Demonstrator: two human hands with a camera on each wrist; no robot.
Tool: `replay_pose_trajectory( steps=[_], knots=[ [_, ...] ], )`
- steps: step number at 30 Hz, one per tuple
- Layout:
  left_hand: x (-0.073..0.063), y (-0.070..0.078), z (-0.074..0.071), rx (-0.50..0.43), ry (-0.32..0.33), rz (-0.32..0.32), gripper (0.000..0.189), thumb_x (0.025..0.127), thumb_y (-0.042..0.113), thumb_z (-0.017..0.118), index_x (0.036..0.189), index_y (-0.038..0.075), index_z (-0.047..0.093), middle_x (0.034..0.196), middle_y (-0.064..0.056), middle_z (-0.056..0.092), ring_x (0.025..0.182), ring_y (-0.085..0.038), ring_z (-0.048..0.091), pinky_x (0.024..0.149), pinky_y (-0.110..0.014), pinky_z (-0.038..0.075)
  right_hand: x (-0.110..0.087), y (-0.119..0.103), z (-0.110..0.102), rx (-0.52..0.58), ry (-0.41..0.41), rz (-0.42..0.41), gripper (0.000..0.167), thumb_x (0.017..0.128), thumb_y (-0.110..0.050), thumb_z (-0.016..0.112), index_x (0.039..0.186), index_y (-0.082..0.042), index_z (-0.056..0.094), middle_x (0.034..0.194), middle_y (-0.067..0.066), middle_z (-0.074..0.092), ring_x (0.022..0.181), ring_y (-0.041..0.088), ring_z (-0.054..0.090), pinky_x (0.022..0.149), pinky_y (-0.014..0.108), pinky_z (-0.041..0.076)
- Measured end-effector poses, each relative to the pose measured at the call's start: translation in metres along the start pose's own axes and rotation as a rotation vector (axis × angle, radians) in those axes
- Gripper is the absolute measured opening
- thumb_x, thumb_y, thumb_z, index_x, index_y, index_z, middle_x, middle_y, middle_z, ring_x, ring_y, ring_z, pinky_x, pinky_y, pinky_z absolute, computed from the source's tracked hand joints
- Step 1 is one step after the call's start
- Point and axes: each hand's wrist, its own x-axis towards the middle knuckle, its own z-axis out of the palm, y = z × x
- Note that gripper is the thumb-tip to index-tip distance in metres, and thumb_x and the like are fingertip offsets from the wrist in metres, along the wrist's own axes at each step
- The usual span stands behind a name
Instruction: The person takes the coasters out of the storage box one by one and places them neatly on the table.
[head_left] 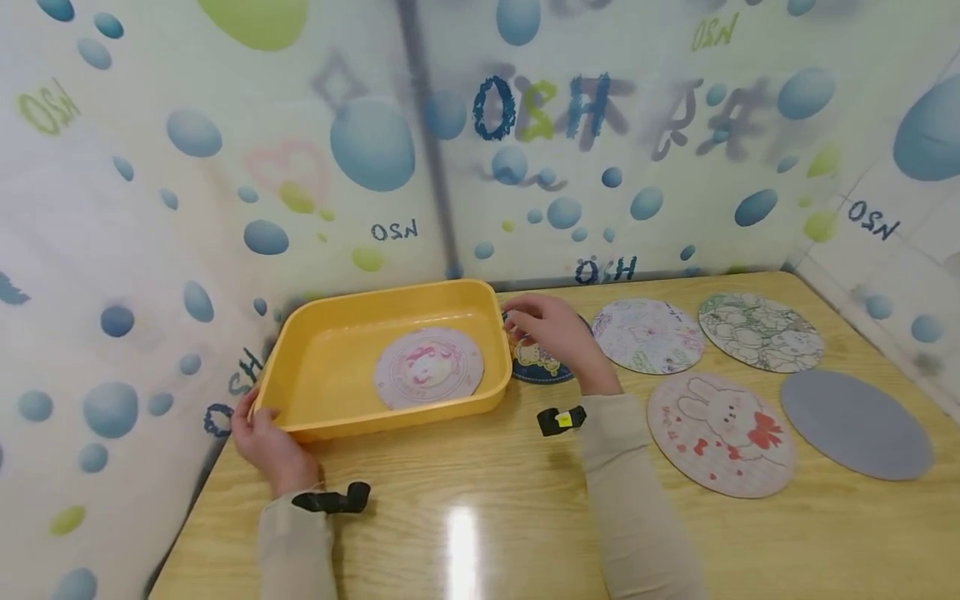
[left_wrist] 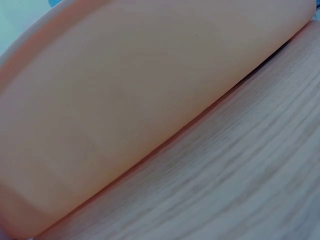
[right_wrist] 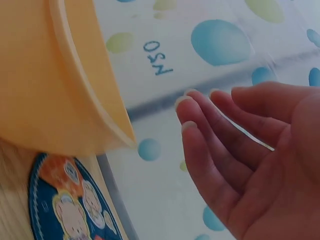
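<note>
A yellow plastic tray [head_left: 330, 367] stands on the wooden table near the wall. Inside it lies a round pink-and-white mat [head_left: 430, 368]. At the tray's front left corner my left hand [head_left: 272, 446] grips the rim, its thumb on the upper edge and fingers along the outside. The left wrist view holds mostly the tray's outer wall [left_wrist: 125, 100], low over the tabletop. My right hand [head_left: 558, 333] is just right of the tray, above a dark blue round mat [head_left: 542, 367] with cartoon figures. In the right wrist view its loosely bent fingers [right_wrist: 200, 155] hold nothing, apart from the tray.
Further right on the wooden table [head_left: 420, 500] lie several round mats: a pale doodled one [head_left: 648, 335], a green-patterned one [head_left: 760, 331], a pink rabbit one [head_left: 720, 433] and a plain grey one [head_left: 855, 423]. Sheeting [head_left: 480, 200] printed with blue drops surrounds the table's back and sides.
</note>
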Motion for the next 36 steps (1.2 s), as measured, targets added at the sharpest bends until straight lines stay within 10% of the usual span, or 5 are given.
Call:
replay_pose_trajectory(
  steps=[36],
  knots=[
    [0.000,0.000,0.002,-0.016,-0.012,0.049,0.038,0.086,0.002,0.036,0.120,0.011,0.050,0.125,-0.004,0.046,0.112,-0.023,0.048,0.094,-0.034,0.039,0.029,-0.002,0.072,0.024,0.144,0.091,0.031,0.091,-0.027,0.048,0.120,-0.017,0.053,0.115,-0.003,0.054,0.108,0.014,0.048,0.093,0.034,0.039]
  ],
)
